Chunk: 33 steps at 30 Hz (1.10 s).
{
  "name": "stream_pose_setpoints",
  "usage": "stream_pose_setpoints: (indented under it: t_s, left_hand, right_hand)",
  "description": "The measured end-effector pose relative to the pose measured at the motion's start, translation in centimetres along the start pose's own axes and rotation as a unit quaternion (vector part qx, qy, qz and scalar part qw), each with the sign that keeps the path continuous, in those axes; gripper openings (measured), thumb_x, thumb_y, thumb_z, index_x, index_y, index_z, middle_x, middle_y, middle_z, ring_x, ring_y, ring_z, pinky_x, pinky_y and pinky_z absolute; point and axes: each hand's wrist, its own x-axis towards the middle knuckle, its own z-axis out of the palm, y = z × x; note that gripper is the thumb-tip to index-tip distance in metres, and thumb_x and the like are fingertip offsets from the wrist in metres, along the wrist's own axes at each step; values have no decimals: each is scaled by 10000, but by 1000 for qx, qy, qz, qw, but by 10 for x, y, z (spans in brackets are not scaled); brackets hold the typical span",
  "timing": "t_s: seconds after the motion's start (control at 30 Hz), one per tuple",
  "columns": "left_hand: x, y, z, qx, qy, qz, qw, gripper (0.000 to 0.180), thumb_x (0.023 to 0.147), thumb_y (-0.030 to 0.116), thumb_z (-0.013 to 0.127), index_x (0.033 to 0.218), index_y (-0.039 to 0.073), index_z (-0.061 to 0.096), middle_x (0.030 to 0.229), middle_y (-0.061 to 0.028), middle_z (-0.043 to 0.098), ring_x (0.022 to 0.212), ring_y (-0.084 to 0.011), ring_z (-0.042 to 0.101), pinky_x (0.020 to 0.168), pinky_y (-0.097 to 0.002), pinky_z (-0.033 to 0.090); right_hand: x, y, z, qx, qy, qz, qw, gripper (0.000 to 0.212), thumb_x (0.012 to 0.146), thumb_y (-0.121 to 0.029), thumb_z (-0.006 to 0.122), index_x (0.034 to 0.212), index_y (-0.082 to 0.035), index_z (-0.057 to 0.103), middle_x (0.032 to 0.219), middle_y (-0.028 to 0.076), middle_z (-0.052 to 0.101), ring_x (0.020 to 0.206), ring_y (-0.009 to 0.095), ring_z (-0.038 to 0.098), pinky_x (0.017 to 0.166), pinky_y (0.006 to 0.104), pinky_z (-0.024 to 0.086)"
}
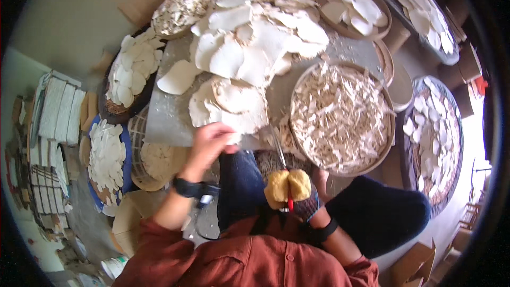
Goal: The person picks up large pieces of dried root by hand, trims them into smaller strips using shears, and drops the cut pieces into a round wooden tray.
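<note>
Yellow-padded scissors (287, 186) are clamped in the right hand (307, 208), lower centre; a white scrap (234, 138) is pinched by the left hand (211, 142), mid-frame. White slices (241, 58) are heaped above; a round tray (392, 127) is filled with strips (340, 117), centre right.

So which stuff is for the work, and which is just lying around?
Work things, going by the hands:
scissors, in the right hand
white slices, by the left hand
tray of strips, close by, so probably

Lying around, probably:
cardboard box
white tub
white stack
</note>
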Motion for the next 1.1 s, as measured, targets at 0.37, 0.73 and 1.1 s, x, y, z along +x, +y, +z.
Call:
stream_pose_setpoints:
  t_s: [0.37, 0.73, 1.1]
  left_hand:
    - [62, 93, -67, 399, 152, 246, 870, 303, 702, 141, 670, 973, 23, 601, 1026, -128, 573, 939, -266, 551, 829, -319, 430]
    - [132, 61, -34, 468, 210, 268, 816, 340, 766, 171, 570, 1048, -13, 524, 1048, -185, 552, 970, -331, 522, 840, -389, 425]
    - [30, 42, 44, -287, 62, -1, 956, 244, 852, 116, 535, 1057, -17, 537, 951, -139, 617, 785, -239, 634, 652, -278, 547]
  right_hand:
    - [4, -4, -1, -106, -112, -47, 987, 352, 809, -159, 592, 1128, -46, 497, 1098, 95, 558, 1021, 192, 541, 894, 317, 422]
    - [8, -14, 1, 13, -102, -1, 995, 367, 798, -173, 577, 1130, -46, 489, 1057, 107, 564, 992, 222, 541, 885, 318, 404]
    - [4, -18, -5, -197, -49, -133, 970, 302, 886, -150, 474, 1146, 3, 488, 1121, 112, 553, 1050, 206, 527, 926, 341, 406]
